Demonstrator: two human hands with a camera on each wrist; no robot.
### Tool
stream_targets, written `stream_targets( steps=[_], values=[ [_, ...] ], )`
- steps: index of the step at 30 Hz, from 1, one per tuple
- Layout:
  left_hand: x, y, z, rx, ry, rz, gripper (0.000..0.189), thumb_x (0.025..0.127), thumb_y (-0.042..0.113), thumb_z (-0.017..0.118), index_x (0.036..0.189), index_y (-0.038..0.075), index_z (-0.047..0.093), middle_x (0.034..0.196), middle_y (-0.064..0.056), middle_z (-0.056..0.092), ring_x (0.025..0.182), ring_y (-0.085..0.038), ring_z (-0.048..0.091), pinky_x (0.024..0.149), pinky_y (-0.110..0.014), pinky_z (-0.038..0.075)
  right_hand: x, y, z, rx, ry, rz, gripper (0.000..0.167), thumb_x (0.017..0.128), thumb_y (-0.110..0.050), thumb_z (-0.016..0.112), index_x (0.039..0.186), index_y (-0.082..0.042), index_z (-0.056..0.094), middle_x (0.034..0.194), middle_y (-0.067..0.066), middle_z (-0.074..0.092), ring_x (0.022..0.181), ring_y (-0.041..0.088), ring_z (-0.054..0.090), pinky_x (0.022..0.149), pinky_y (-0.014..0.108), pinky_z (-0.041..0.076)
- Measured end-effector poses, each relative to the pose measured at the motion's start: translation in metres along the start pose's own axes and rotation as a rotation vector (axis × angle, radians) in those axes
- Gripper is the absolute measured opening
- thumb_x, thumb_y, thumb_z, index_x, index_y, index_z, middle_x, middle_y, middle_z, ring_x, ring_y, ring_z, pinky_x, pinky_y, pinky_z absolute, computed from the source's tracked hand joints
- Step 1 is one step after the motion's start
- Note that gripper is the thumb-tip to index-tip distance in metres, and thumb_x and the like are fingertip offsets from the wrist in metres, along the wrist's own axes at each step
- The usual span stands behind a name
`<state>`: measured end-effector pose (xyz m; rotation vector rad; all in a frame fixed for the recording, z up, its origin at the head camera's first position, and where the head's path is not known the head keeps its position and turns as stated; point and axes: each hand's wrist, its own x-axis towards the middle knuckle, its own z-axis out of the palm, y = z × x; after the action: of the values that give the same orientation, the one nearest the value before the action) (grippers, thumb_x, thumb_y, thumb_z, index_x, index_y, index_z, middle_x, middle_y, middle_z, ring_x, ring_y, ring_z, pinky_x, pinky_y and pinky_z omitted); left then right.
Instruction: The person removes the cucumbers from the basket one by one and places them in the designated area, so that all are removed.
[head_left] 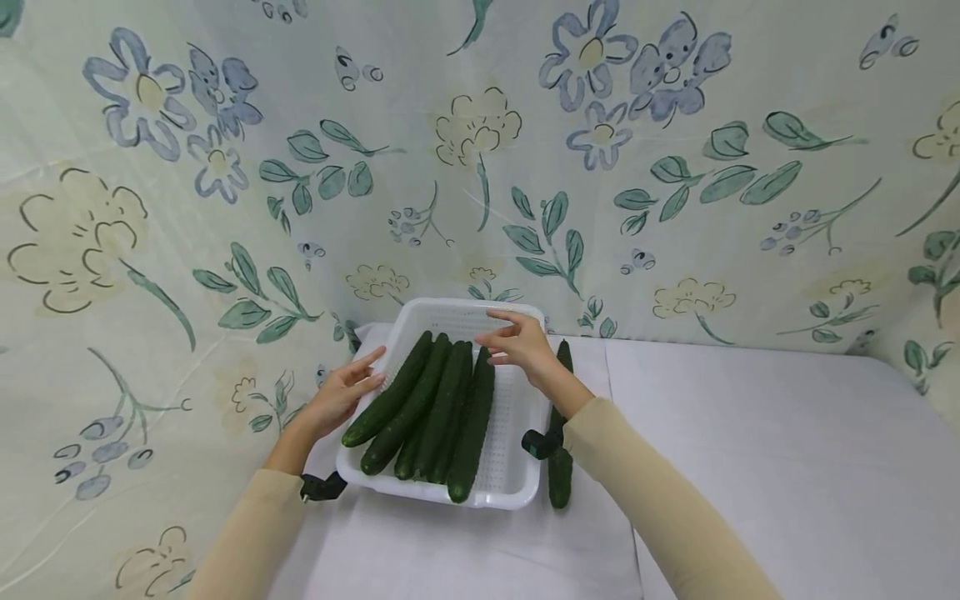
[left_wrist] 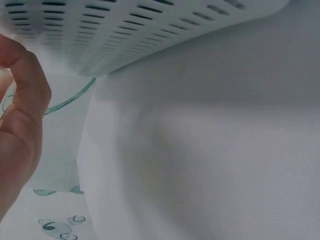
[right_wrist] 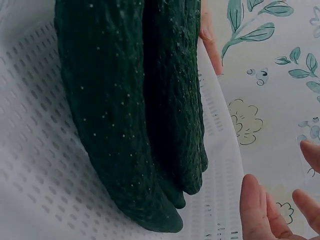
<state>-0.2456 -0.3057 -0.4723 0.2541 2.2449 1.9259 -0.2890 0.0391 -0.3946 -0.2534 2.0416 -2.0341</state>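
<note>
Several dark green cucumbers [head_left: 438,408] lie side by side in a white perforated plastic basket [head_left: 517,492], seen close up as cucumbers [right_wrist: 110,110] in the right wrist view. At the basket's left rim, my left hand [head_left: 347,396] holds the edge, thumb over the rim and a finger outside. The left wrist view has that hand [left_wrist: 22,115] beside the slotted wall [left_wrist: 135,30]. Above the basket's far right part hovers my right hand [head_left: 521,340], fingers spread and holding nothing. In the right wrist view its fingers [right_wrist: 254,205] are apart from the cucumbers.
Just right of the basket another cucumber [head_left: 559,483] lies on the white tablecloth [head_left: 750,467], its middle covered by the right wrist's black camera [head_left: 542,443]. A floral cloth [head_left: 480,208] hangs behind and along the left side.
</note>
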Motion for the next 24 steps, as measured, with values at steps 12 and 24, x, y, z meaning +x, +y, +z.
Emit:
stream_targets(
  steps=[12,24],
  values=[
    [0.000,0.001,0.000,-0.006,-0.002,0.000,0.060,0.102,0.018,0.060,0.156,0.014,0.034,0.113,-0.012,0.055,0.098,-0.012,0.056,0.079,-0.029,0.053,-0.002,0.011,0.017,-0.049,0.054,0.110,0.057,0.088,-0.012,0.078,0.141,-0.009,0.057,0.112,0.018,0.063,0.088,0.032,0.064,0.082,0.047,0.056],
    [-0.001,0.002,0.001,-0.015,-0.012,0.002,0.060,0.103,0.019,0.059,0.157,0.015,0.033,0.113,-0.012,0.054,0.096,-0.011,0.057,0.077,-0.028,0.054,-0.004,0.020,0.026,-0.140,0.108,0.197,0.051,0.088,-0.012,0.078,0.136,-0.011,0.062,0.109,0.017,0.061,0.073,0.023,0.058,0.070,0.039,0.056]
  ],
)
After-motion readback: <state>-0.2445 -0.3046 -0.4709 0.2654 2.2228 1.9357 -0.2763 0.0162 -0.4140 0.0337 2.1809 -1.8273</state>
